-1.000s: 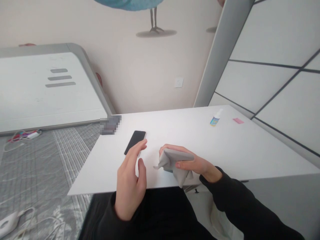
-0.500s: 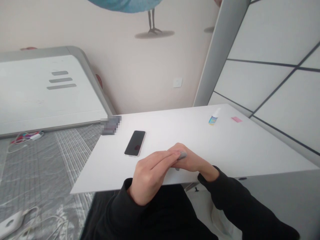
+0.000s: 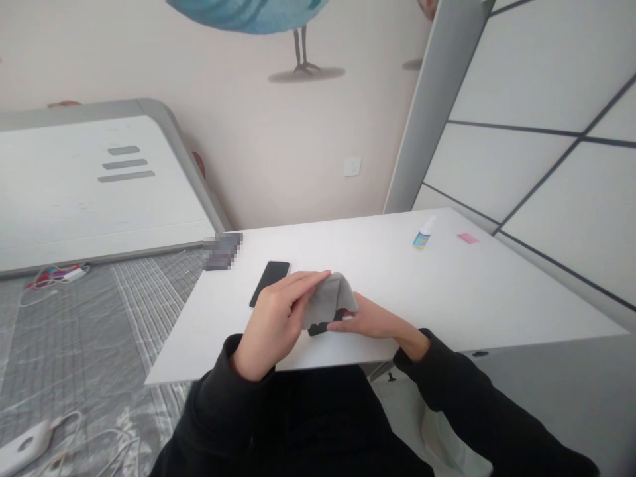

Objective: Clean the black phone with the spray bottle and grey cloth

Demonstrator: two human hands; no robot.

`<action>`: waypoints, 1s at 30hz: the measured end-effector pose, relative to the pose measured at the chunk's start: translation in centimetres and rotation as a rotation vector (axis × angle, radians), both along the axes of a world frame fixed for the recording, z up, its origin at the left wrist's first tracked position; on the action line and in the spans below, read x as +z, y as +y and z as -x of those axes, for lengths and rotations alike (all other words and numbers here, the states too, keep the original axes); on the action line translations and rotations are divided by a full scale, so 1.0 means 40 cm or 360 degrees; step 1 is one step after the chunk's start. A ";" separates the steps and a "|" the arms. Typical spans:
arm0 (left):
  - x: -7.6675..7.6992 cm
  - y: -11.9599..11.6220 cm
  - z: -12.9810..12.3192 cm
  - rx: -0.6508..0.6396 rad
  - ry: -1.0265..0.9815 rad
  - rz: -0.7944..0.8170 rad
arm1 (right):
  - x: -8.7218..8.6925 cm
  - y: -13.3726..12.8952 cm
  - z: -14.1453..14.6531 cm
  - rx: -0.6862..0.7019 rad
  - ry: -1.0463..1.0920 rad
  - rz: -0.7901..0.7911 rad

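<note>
Above the front part of the white table (image 3: 397,265), my left hand (image 3: 278,315) grips a grey cloth (image 3: 325,303) between its thumb and fingers. The cloth hangs over a dark object (image 3: 318,328), mostly covered, whose kind I cannot make out. My right hand (image 3: 370,318) holds that dark object from the right, its thumb along the near side and the other fingers hidden by the cloth. Just beyond my left hand a phone (image 3: 271,275) lies screen up, partly covered by the hand.
At the back right stand a small spray bottle (image 3: 424,235) and, flat beside it, a pink packet (image 3: 468,238). A blurred dark item (image 3: 222,252) lies at the back left corner. Cables and a white device (image 3: 24,447) are on the floor at left.
My left hand has moved left and lifted off my right hand. The grey cloth, mostly hidden between the hands before, now shows spread out, with the dark object under it.
</note>
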State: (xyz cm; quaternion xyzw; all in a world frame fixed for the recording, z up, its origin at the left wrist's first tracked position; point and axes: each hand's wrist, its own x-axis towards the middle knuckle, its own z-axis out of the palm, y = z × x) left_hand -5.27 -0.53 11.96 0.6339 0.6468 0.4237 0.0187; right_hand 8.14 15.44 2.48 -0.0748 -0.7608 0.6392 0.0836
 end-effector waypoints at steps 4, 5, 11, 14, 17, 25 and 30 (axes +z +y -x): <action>0.001 0.000 0.037 0.0176 0.0063 0.0096 | -0.013 -0.029 0.007 0.0040 -0.0043 0.0028; 0.002 0.001 0.045 0.0231 0.0083 0.0134 | -0.012 -0.037 0.005 0.0056 -0.0019 0.0039; -0.005 0.021 0.072 0.0372 -0.0217 0.0287 | 0.018 -0.078 -0.030 -0.0191 0.0231 0.0044; -0.031 0.040 0.075 0.0295 -0.0495 0.0257 | 0.026 -0.095 -0.035 -0.0350 0.0237 -0.0080; -0.069 0.050 0.073 0.0286 -0.0656 0.0169 | 0.028 -0.108 -0.030 -0.0481 0.0269 -0.0040; -0.168 0.056 -0.002 0.0501 -0.1645 -0.0296 | 0.009 -0.149 -0.028 -0.0661 0.0204 0.0149; -0.164 0.072 -0.046 0.0385 -0.2247 -0.0567 | 0.048 -0.161 -0.028 -0.0716 0.0351 -0.0161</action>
